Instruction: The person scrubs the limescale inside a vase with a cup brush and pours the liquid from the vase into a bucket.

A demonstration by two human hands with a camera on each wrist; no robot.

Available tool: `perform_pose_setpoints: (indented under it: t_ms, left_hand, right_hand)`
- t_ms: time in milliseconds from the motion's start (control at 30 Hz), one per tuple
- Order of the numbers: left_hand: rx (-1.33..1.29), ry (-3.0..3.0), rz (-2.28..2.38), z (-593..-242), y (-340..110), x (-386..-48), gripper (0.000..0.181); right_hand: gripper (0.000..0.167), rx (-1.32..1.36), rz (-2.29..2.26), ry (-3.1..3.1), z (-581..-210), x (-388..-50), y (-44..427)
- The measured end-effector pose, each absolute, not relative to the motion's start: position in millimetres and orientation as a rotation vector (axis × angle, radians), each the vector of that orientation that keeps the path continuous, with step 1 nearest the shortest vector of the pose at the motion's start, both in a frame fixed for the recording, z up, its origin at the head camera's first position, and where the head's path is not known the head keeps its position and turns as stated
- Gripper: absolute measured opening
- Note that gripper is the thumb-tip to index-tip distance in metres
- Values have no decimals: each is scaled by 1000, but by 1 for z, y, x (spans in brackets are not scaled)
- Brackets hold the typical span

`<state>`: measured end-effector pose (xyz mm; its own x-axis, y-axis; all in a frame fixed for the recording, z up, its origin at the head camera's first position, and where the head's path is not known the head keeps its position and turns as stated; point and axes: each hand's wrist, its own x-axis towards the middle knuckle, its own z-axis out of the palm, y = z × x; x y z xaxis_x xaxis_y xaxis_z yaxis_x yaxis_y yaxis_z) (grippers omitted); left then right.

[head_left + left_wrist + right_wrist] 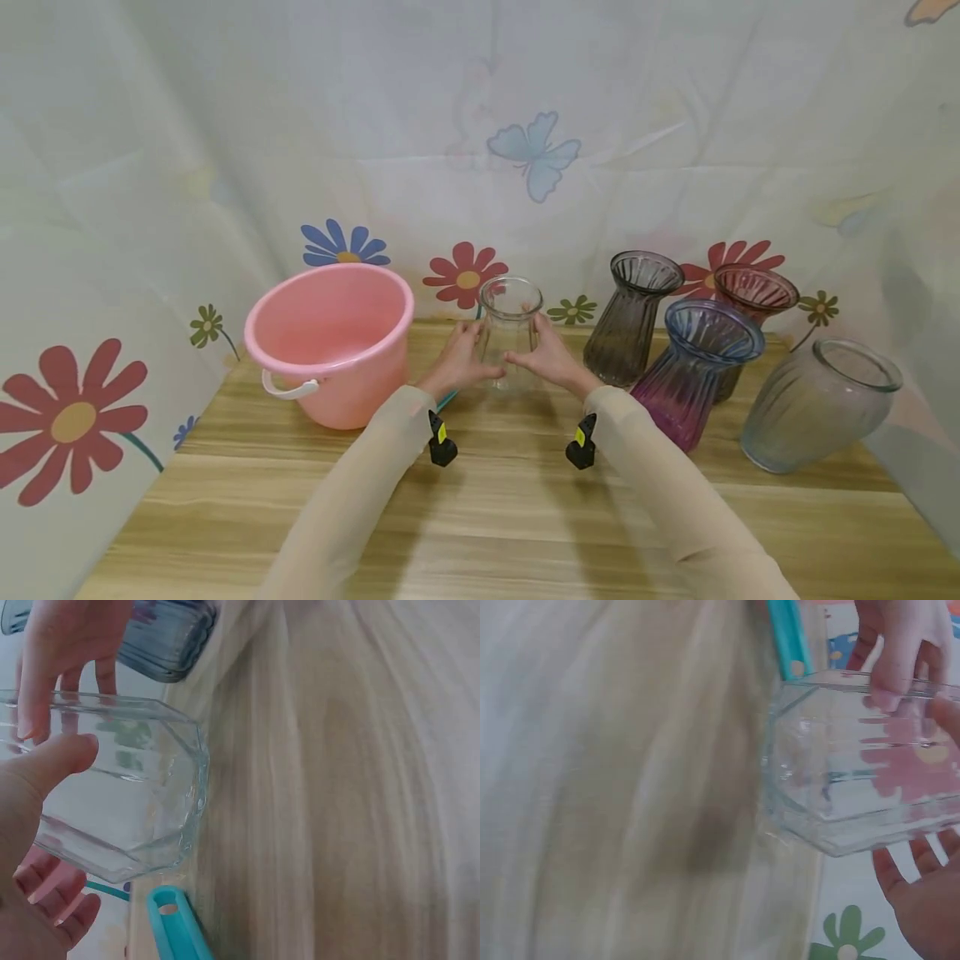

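Observation:
A clear glass vase (510, 333) with a round flared rim and an angular base stands upright between both hands. My left hand (461, 358) holds its left side, thumb in front and fingers farther round. On the opposite side my right hand (553, 357) grips it the same way. The wrist views show the thumbs against the glass of the clear vase (142, 787). I cannot tell whether its base touches the table. A turquoise handle (176, 922) lies near the left hand; most of it is hidden in the head view.
A pink bucket (330, 367) with a white handle stands left of the hands. To the right are a grey glass vase (626, 325), a blue-purple vase (686, 383), a red-rimmed vase (753, 292) and a frosted clear vase (813, 408). A flower-printed cloth (420, 125) hangs behind the wooden table (495, 517).

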<state>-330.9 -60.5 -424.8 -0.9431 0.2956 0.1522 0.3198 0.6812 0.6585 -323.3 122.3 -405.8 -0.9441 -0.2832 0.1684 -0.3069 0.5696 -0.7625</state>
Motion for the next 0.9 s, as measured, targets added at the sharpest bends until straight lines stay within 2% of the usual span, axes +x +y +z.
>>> perform_pose_setpoints:
  t_ms: [100,333,533,733,900]
  left_hand:
    - [-462,-2849,-1129,-424,-60,-335,95]
    - [-281,-2762,-1334,-426,-61,-341,70]
    - [-224,-2779,-1277,-424,-62,-344,66]
    - [-233,-2821,-1223,-422,-65,-340,69]
    - [-310,-2824,-1200,-418,-70,-325,69]
  right_hand:
    - [81,544,1289,-2784,-401,-327,122]
    - [89,501,1196,-2818,-404,-332,119]
    - [91,471,1195,-2840,-406,-329,114]
    - [81,515,1227,-2782,-402,-320,117]
    - [62,565,1201,-2718,-396,-301,128]
